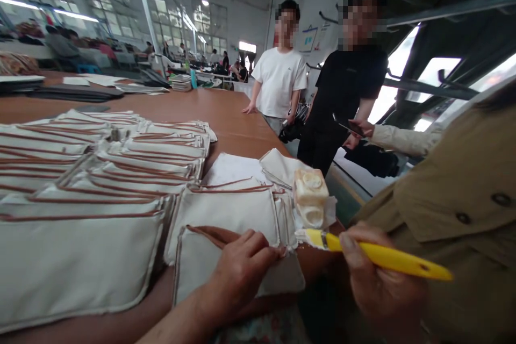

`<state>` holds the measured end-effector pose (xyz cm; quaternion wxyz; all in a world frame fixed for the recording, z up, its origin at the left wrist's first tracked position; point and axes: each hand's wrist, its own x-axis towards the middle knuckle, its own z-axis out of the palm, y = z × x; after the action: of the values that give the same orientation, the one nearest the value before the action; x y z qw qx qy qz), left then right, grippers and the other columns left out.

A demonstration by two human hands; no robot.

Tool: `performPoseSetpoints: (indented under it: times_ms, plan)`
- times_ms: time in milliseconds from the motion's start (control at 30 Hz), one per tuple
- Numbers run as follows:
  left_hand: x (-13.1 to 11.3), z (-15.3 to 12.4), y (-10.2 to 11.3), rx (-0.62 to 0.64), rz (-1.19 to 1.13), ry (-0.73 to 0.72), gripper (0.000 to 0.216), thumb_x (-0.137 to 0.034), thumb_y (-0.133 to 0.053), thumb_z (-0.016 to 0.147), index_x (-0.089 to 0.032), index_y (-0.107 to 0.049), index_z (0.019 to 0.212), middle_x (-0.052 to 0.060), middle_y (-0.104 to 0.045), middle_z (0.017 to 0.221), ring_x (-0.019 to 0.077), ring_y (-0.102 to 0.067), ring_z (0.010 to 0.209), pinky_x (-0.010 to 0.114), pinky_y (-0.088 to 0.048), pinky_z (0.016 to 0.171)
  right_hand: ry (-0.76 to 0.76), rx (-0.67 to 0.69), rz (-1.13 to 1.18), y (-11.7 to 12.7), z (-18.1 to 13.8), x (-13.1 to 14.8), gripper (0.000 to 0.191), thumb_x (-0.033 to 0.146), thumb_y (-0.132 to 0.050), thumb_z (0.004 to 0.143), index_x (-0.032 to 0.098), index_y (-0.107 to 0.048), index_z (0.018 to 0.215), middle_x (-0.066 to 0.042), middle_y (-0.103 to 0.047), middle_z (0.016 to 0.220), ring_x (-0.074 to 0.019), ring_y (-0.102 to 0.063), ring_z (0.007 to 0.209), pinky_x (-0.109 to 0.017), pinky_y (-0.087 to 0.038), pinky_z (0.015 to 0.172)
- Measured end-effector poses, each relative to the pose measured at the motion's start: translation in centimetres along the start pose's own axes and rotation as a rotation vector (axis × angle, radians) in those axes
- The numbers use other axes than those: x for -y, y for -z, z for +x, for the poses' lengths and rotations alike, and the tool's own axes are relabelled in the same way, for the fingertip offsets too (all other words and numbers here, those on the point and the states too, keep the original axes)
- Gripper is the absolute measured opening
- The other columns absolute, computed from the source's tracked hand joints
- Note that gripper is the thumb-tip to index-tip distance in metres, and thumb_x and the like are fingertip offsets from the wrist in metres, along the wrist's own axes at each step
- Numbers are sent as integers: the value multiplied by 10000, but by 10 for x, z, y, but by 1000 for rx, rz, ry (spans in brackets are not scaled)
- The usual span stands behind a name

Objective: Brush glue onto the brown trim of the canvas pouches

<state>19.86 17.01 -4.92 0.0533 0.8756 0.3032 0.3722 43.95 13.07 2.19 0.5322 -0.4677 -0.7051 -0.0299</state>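
Note:
My right hand (382, 279) is closed around a yellow-handled paintbrush (387, 258). Its pale, coated bristles point left, near the table's edge, just in front of a cream-coloured plastic container (310, 193). Under my left hand (244, 269) lies a grey-white fabric pouch (197, 263) with brown edging. The left fingers are bent and pinch the pouch's upper edge near its right corner, where a brown lining shows in the gap. Right behind it rests a small stack of similar pouches (229, 209).
Rows of overlapping pouches (76, 258) cover the left of the brown table (229, 110). Two people stand beyond its right edge. Close on my right is a person in a tan coat (451, 209), beside a hand holding a phone (349, 126). Dark sheets (76, 92) lie at the back left.

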Motion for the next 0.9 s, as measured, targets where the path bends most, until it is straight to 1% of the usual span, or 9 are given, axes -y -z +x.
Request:
performPoseSetpoints:
  times_ms: [100,200,433,500,600,633,733,800,900]
  plan:
    - [-7,1,13,16,120,-222,193,-214,-471,1026,-162,-650,1075,55,-595,814,178,-570,778,269,-513,671,-158,-9,61,9,10,3,82,270,-594,999,225,-642,951,25,-592,756,-119,-585,673,-195,-492,653]
    - [-14,1,21,-8,162,-312,220,-174,-424,1030,-145,-639,1065,64,-592,805,184,-595,830,271,-562,714,-238,92,172,6,15,6,132,311,-596,1005,221,-644,921,49,-523,644,-99,-499,533,-180,-419,493]
    - [-12,-5,18,-53,166,-293,245,-159,-384,1034,-116,-621,1076,81,-609,817,198,-614,871,279,-590,691,-325,435,374,7,2,8,236,332,-568,1020,211,-595,819,25,-503,718,-111,-498,639,-198,-439,596]
    - [-11,-5,18,-43,160,-312,233,-157,-397,1031,-108,-622,1064,82,-611,817,202,-616,881,286,-595,705,-342,392,380,12,0,6,212,313,-579,1015,211,-594,830,18,-518,754,-118,-512,681,-206,-443,624]
    - [-11,-4,18,-27,151,-329,219,-148,-416,1022,-92,-625,1056,93,-620,837,217,-619,904,306,-601,734,-319,229,306,13,0,5,154,294,-590,1009,211,-615,883,0,-569,850,-128,-543,749,-213,-448,653]
    - [-11,-4,18,-26,147,-328,217,-146,-418,1020,-90,-625,1058,95,-621,842,219,-619,907,306,-600,735,-308,230,287,11,0,6,155,297,-585,1011,210,-619,887,-2,-572,851,-129,-544,750,-216,-449,657]
    - [-11,-5,17,-31,138,-320,203,-146,-429,1018,-101,-618,1077,89,-615,838,207,-618,895,289,-594,719,-298,417,326,7,-2,9,197,296,-555,1023,206,-603,855,17,-524,758,-113,-508,660,-206,-439,610]
    - [-12,-5,17,-33,137,-310,189,-145,-439,1017,-103,-611,1082,85,-613,834,200,-616,884,280,-590,708,-293,461,366,7,-3,11,206,282,-555,1021,207,-589,832,29,-485,724,-105,-488,625,-191,-431,574]
    - [-13,-5,17,-34,123,-296,178,-143,-443,1014,-105,-606,1076,83,-614,832,204,-614,874,284,-585,700,-254,273,326,6,-5,11,166,254,-570,1008,208,-609,853,20,-520,773,-108,-520,668,-184,-449,596]
